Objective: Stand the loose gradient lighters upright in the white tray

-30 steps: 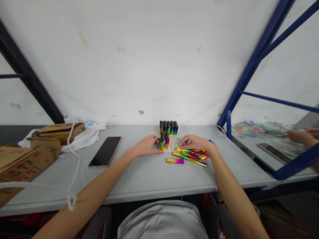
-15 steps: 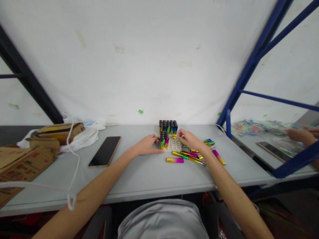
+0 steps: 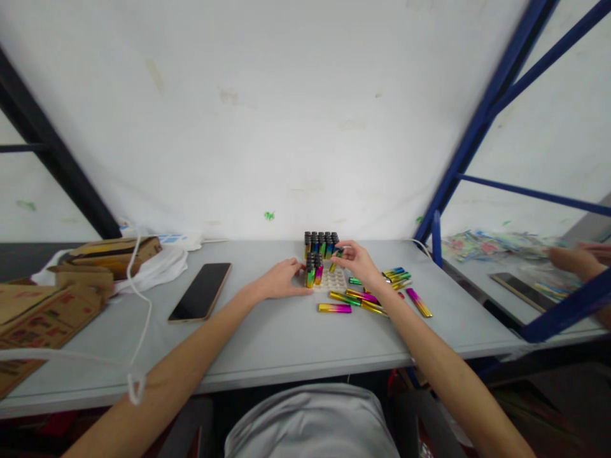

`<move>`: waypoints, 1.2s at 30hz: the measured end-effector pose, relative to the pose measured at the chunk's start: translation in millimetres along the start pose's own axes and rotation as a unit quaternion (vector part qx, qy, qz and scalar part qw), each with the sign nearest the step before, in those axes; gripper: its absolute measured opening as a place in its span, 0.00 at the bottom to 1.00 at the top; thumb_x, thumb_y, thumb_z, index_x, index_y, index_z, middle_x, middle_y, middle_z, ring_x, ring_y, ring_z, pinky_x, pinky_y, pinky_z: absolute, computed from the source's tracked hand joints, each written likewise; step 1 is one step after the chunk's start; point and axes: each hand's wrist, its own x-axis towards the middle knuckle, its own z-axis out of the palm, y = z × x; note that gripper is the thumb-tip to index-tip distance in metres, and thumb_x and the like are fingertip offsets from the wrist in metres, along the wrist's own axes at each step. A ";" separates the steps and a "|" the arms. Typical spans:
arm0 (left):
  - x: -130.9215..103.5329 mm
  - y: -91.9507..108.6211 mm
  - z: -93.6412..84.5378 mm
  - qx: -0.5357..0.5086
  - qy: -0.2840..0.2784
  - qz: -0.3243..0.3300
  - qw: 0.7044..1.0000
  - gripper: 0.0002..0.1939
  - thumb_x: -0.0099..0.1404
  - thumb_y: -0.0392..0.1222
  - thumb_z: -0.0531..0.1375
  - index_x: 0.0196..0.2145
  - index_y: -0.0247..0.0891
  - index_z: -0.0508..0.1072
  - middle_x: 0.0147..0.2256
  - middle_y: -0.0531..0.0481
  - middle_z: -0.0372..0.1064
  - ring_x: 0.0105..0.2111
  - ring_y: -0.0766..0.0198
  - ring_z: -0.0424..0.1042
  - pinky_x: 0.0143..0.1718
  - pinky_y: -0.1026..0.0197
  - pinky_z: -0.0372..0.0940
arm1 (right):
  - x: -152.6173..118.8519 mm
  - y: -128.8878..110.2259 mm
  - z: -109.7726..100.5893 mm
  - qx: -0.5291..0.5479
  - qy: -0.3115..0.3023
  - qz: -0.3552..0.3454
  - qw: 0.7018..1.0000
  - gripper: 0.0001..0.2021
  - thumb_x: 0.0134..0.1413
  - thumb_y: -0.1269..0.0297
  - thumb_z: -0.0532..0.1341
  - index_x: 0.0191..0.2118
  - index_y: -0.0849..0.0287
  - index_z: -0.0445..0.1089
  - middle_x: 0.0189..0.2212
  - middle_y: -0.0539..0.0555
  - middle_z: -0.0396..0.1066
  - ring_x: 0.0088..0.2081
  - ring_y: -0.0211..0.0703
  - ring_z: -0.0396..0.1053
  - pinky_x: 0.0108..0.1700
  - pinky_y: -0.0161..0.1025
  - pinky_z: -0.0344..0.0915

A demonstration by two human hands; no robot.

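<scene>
A pale tray with round holes [image 3: 336, 280] lies on the table, with several shiny lighters [image 3: 313, 270] upright at its left side. My left hand [image 3: 285, 278] rests at that side, fingers apart, fingertips beside the lighters. Above the tray, my right hand [image 3: 356, 261] pinches a tilted green and gold lighter [image 3: 335, 259] between thumb and fingers. Behind stands a block of upright lighters with black tops [image 3: 321, 243]. Loose metallic lighters [image 3: 344, 299] in gold, green, pink and blue lie in front and to the right.
A black phone [image 3: 200, 292] lies on the table [image 3: 267, 343] at the left. Beyond it are torn cardboard boxes [image 3: 52, 305], white plastic and a white cable [image 3: 148, 305]. Blue rack bars [image 3: 472, 146] rise at the right, where another person's hands [image 3: 575, 259] show over clear packets.
The lighter in my right hand has turned from nearly flat to a steeper tilt over the tray. My left hand has hardly moved.
</scene>
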 end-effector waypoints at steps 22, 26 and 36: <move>-0.8 3.3 -2.5 -0.007 -0.002 0.000 1.000 0.33 0.60 0.68 0.66 0.48 0.36 0.78 0.43 0.39 0.75 0.42 0.48 0.74 0.48 0.51 0.70 | -11.1 -11.7 20.9 -0.128 -0.009 -0.001 0.992 0.30 0.64 0.31 0.51 0.26 0.54 0.56 0.22 0.46 0.55 0.27 0.40 0.56 0.30 0.38 0.53; -0.6 2.4 -1.6 -0.007 0.001 0.000 1.000 0.33 0.60 0.68 0.66 0.49 0.36 0.78 0.43 0.40 0.75 0.42 0.48 0.74 0.47 0.51 0.70 | -11.7 -11.6 21.9 -0.147 0.007 0.006 0.989 0.26 0.62 0.39 0.53 0.23 0.53 0.52 0.21 0.46 0.49 0.26 0.38 0.51 0.29 0.38 0.47; -1.1 2.8 -2.0 -0.003 -0.001 -0.005 1.000 0.33 0.60 0.69 0.66 0.49 0.36 0.78 0.43 0.40 0.75 0.42 0.47 0.74 0.47 0.51 0.70 | -15.3 -19.1 21.3 -0.151 0.006 -0.038 0.988 0.22 0.66 0.42 0.53 0.28 0.54 0.56 0.23 0.46 0.55 0.29 0.40 0.56 0.32 0.38 0.52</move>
